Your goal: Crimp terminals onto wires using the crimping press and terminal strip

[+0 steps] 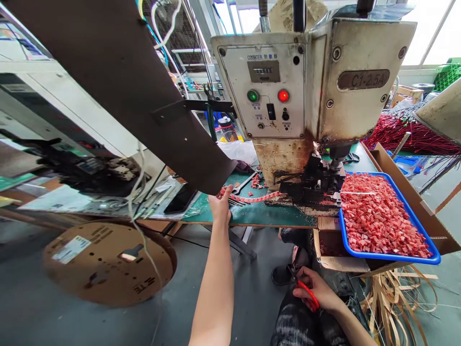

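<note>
Left hand [220, 205] pinches the red terminal strip [252, 197] at the tabletop [259, 215] edge; right hand [317, 290], at five o'clock, grips red-handled scissors [308, 290]. Feeding it flat seems best.

The counter [252, 215] has a green top with a wood edge. Right at the left grip [220, 204] a red strip [257, 197] lies along the mat, running away from the grip to the press [309, 110] that stands on the counter. Just beyond the grip lie a wrench [242, 185] and loose red bits [256, 181]. Farther out, past the press, a blue tray [391, 257] heaped with red pieces [378, 216] sits on a carton [329, 240] at the counter's end. To the grip's other side papers [61, 198] and a dark phone [180, 198] lie flat. On the floor [32, 298] below rests a cardboard reel [108, 262], with tan strips [399, 293] near the right grip [313, 288].
</note>
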### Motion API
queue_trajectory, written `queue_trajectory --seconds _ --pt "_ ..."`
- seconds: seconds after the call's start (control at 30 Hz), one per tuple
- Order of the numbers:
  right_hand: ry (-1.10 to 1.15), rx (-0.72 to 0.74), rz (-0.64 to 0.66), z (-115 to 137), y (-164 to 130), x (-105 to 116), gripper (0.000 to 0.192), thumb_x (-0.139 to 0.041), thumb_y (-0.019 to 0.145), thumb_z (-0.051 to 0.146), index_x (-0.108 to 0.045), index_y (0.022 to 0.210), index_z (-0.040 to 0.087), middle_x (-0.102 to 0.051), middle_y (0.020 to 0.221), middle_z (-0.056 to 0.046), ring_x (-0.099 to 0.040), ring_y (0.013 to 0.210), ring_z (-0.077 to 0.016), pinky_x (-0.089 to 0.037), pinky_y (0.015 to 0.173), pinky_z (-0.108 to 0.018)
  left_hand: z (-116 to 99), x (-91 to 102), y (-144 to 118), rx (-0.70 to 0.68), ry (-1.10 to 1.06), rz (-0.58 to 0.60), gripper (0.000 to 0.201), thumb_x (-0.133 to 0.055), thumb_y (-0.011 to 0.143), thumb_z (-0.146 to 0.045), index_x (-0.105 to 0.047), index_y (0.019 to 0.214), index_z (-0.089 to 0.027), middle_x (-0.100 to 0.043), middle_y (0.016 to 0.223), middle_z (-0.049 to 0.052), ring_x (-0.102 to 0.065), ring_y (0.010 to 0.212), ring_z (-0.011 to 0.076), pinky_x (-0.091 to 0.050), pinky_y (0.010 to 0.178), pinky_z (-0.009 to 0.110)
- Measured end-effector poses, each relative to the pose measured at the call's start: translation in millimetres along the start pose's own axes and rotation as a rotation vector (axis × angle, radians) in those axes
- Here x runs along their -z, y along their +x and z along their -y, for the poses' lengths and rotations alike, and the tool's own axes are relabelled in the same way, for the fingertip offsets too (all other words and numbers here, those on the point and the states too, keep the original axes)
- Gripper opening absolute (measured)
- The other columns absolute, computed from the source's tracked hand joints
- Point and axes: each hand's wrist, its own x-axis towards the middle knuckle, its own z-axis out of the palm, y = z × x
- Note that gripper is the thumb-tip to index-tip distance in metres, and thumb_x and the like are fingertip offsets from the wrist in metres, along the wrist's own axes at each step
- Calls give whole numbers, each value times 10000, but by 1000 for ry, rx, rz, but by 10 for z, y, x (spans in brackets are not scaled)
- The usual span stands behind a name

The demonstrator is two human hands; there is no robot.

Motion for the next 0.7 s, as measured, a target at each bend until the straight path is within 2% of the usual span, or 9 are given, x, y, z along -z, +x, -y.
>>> queue_trajectory --seconds 0.27,0.57,0.7 --pt "8 -8 -11 60 -17 -29 652 -879 640 619 -395 869 248 -577 652 124 -377 337 -21 -269 309 -172 -73 -17 -56 -23 31 78 458 -876 564 -483 -603 815 -214 -610 813 18 -638 886 222 -503 933 372" --pt "-20 3 -6 27 -3 -14 633 -858 660 637 -408 873 246 -524 590 132 -375 353 -33 -280 328 -177 -113 -37 -70 -29 7 98 402 -843 623 -479 -621 827 -213 -658 841 37 -688 915 241 -511 956 376" --pt "-25 -1 -5 30 -6 -8 647 -859 651 643 -401 880 248 -555 629 123 -377 349 -30 -284 323 -180 -134 -32 -96 -42 10 108 402 -833 644 -496 -636 856 -217 -677 846 52 -692 937 257 -520 935 383"
